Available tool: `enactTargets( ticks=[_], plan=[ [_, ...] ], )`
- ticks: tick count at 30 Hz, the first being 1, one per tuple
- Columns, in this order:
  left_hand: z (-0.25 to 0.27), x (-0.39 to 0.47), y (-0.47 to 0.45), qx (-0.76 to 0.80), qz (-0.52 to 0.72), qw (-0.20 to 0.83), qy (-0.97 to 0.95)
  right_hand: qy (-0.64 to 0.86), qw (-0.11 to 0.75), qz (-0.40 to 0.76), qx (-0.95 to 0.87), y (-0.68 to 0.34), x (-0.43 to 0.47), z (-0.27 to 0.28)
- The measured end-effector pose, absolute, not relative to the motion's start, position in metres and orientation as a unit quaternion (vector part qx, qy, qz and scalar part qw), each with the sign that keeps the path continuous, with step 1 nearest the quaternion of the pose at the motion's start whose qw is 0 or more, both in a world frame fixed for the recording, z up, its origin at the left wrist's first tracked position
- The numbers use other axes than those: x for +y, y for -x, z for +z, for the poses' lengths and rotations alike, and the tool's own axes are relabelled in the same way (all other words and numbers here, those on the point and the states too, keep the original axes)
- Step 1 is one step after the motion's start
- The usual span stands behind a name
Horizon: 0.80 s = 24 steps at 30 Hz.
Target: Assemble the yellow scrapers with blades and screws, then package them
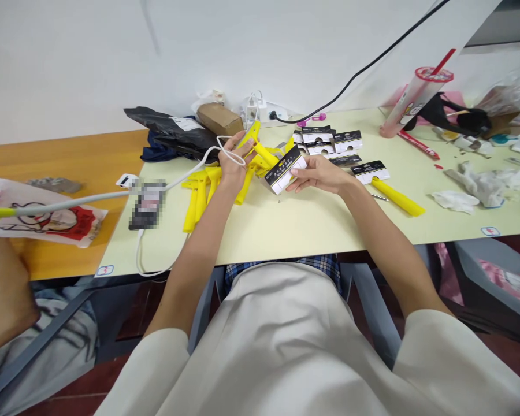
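My left hand (235, 159) is closed around the head of a yellow T-shaped tool (266, 155), its handle pointing right. My right hand (315, 174) pinches a black-and-white printed card (282, 171) beside the end of that handle. Whether the card touches the handle I cannot tell. Under and left of my left hand lies a pile of similar yellow tools (191, 208). Several more black-and-white cards (347, 141) lie behind my right hand. Right of my right forearm, a yellow tool (398, 197) lies with a card (370, 171) at its head.
A white cable (190, 171) crosses my left wrist near a blurred-out phone (148, 203). Behind are a black plastic bag (173, 132) and a brown box (220, 119). A tumbler with a straw (411, 104) and crumpled tissues (455, 201) are at right. Another person's arm (6, 294) is at left.
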<state>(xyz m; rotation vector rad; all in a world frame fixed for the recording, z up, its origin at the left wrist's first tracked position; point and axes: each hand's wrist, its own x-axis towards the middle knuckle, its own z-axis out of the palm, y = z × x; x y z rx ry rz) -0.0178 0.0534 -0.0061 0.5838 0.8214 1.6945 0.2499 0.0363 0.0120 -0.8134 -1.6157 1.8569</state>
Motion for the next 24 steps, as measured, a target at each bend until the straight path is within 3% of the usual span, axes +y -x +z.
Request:
enactTargets(
  ticks=[8,15,24],
  plan=[
    [-0.005,0.047,0.011,0.336,0.742,0.502,-0.29,0.3,0.31,0.7,-0.568,-0.233,0.03,0.008],
    [-0.005,0.041,-0.006,0.342,0.786,0.446,-0.257,0.368,0.411,0.632,-0.544,-0.22,0.034,-0.007],
    [0.007,0.033,-0.016,0.337,0.756,0.484,-0.285,0.389,0.433,0.625,-0.521,-0.218,0.027,-0.001]
  ],
)
